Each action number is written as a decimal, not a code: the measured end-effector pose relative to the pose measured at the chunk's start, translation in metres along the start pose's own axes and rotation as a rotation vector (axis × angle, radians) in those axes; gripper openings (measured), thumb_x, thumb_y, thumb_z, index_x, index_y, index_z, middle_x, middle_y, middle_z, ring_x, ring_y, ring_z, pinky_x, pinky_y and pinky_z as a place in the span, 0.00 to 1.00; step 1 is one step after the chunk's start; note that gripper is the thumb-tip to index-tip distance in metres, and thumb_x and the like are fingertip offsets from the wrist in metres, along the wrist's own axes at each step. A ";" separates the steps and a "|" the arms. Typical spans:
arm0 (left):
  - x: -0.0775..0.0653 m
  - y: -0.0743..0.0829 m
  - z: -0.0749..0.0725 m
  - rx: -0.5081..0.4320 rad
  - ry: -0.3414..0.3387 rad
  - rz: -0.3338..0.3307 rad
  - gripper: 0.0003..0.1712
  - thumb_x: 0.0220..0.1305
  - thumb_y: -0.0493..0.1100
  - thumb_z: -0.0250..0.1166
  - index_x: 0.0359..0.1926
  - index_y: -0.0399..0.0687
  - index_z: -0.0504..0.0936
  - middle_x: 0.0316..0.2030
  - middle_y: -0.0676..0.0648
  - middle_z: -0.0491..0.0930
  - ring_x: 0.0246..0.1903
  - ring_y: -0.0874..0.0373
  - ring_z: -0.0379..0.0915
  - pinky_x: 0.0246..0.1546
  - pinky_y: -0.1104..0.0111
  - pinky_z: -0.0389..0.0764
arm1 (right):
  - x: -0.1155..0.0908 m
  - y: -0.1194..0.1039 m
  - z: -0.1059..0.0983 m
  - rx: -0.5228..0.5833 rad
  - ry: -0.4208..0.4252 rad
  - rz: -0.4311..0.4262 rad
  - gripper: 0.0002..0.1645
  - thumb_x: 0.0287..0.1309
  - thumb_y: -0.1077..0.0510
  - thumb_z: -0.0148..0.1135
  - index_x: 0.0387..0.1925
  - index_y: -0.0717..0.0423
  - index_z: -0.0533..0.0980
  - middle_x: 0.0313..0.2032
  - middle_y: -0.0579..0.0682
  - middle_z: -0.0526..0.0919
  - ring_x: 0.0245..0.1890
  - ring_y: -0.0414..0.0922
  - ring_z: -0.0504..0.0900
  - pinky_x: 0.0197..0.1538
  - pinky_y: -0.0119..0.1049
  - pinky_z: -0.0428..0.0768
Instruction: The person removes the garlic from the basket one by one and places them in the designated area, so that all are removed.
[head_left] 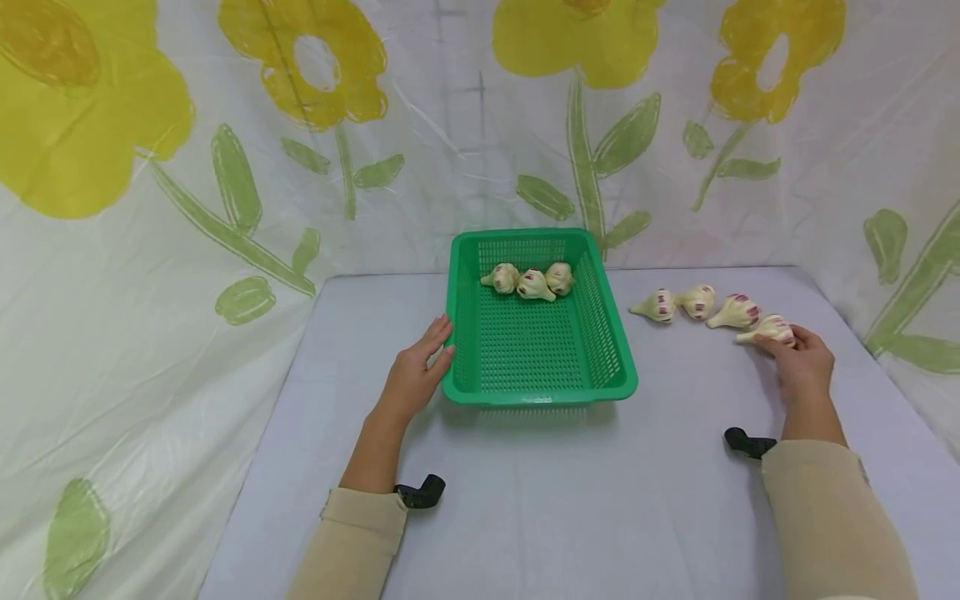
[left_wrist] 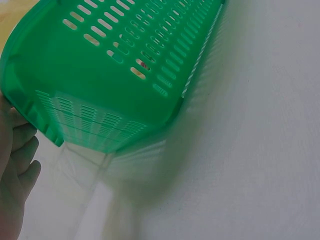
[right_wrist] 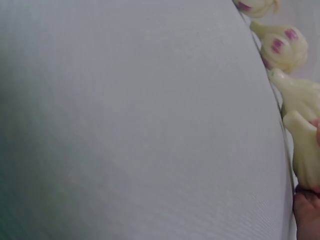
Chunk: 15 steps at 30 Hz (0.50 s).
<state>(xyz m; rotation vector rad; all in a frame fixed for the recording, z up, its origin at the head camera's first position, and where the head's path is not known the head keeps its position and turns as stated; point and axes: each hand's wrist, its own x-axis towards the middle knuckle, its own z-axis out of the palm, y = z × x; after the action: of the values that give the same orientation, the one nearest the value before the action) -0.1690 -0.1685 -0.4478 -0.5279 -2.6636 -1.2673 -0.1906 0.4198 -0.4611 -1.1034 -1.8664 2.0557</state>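
R hand (head_left: 808, 367) pinches a garlic bulb (head_left: 775, 331) at mid right of the pic; L hand (head_left: 412, 375) is at the green basket (head_left: 540, 398).

R thumb & fingers are clamped on the bulb's fat end, w/ its thin stem pointing left; can't tell if it's off the white table (head_left: 577, 500), b/c the R wrist view cuts it off. 3 more bulbs (head_left: 736, 311) sit in a row just up and left of it. L fingers are straight, thumb apart from them, at the basket's left rim, mid pic. 3 bulbs (head_left: 534, 285) lie inside, in its top part. What could go wrong: the held one may slip, b/c it's round & looks smooth, or bump the next one & make it roll. A hard L push could slide the basket.
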 end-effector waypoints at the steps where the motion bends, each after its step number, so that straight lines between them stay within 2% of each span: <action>1: 0.000 0.000 0.000 -0.002 -0.002 -0.002 0.30 0.76 0.55 0.50 0.72 0.48 0.65 0.74 0.56 0.58 0.74 0.61 0.51 0.72 0.58 0.61 | 0.000 0.000 0.000 -0.007 0.001 -0.001 0.59 0.41 0.57 0.82 0.74 0.42 0.59 0.45 0.30 0.73 0.48 0.27 0.72 0.33 0.14 0.75; 6: -0.001 0.000 -0.001 0.003 -0.009 -0.006 0.30 0.76 0.55 0.50 0.72 0.49 0.65 0.74 0.56 0.58 0.74 0.61 0.51 0.72 0.58 0.61 | 0.002 0.002 0.000 -0.049 0.002 0.006 0.61 0.41 0.54 0.82 0.75 0.41 0.58 0.54 0.31 0.71 0.53 0.28 0.69 0.33 0.14 0.74; 11: -0.001 0.000 -0.001 -0.005 -0.002 -0.007 0.30 0.76 0.55 0.50 0.72 0.49 0.66 0.73 0.55 0.59 0.74 0.60 0.52 0.71 0.57 0.62 | 0.002 0.002 0.001 -0.098 0.012 0.014 0.61 0.40 0.51 0.82 0.75 0.39 0.58 0.54 0.31 0.70 0.51 0.29 0.69 0.32 0.16 0.73; 13: -0.001 0.001 -0.001 -0.012 0.002 -0.004 0.29 0.76 0.54 0.51 0.72 0.48 0.66 0.73 0.55 0.60 0.74 0.59 0.52 0.71 0.56 0.62 | 0.002 0.002 0.001 -0.106 0.018 0.020 0.62 0.40 0.50 0.82 0.75 0.38 0.58 0.58 0.31 0.69 0.52 0.29 0.68 0.35 0.16 0.73; 15: -0.001 0.001 -0.001 -0.017 0.003 -0.003 0.30 0.76 0.54 0.51 0.72 0.48 0.66 0.73 0.55 0.60 0.74 0.59 0.52 0.71 0.56 0.62 | 0.002 0.001 0.002 -0.114 0.021 0.023 0.62 0.39 0.49 0.82 0.75 0.35 0.57 0.65 0.35 0.66 0.57 0.30 0.67 0.45 0.17 0.74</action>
<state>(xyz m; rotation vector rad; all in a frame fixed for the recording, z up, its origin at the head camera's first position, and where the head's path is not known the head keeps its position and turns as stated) -0.1677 -0.1686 -0.4465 -0.5241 -2.6547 -1.2923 -0.1927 0.4187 -0.4631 -1.1731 -1.9914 1.9634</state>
